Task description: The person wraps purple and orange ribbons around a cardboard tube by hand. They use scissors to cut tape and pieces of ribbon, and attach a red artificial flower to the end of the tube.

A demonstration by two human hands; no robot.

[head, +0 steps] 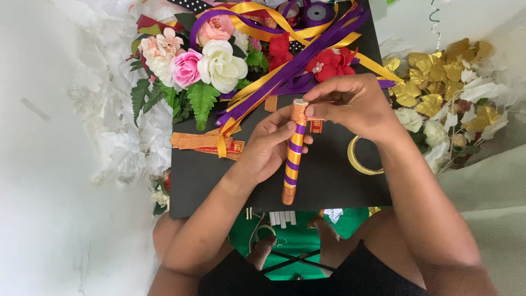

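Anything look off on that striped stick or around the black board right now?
Nothing looks damaged. Both hands, left hand and right hand, hold the purple-and-gold wrapped stick. Loose ribbons sprawl across the black board, untidy rather than spilled.

One striped stick, one black board, one yellow ribbon ring, two hands.

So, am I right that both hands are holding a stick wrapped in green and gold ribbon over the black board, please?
Not quite: the head view shows the stick wrapped in purple and gold ribbon, not green and gold. The rest holds: the left hand grips its middle and the right hand pinches its top end, over the black board.
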